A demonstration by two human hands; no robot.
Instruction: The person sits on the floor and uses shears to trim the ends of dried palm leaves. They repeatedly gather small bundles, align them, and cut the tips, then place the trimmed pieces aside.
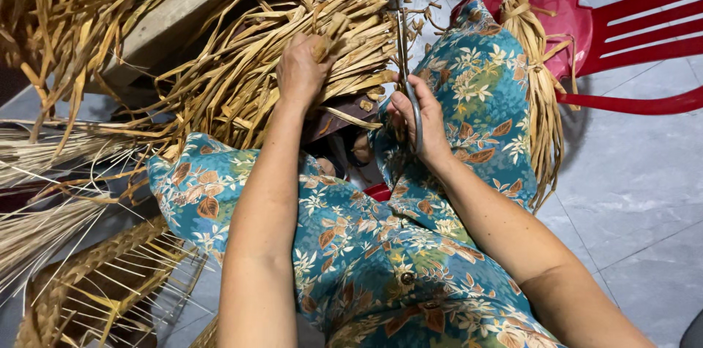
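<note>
Grey tiled floor (630, 194) — left hand (300, 70) clenches dried leaf bundle (322, 33), right hand (417, 121) grips scissors (406, 62); cut square, near the fist.

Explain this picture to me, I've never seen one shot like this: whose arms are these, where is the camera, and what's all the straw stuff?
The camera sits on a person's head and looks down, so the two bare arms reaching away from you are that person's own. They are seated, with blue flowered trousers over the knees.

The left hand is closed around a bunch of dried leaf strips, tan and flat, piled in front of the knees. The right hand grips scissors with the blades pointing up toward the strips.

A smaller tied bundle of the same strips lies over the right knee, beside a red plastic chair. At lower left is a partly woven basket with thin stalks sticking out. The floor is grey tile.
</note>
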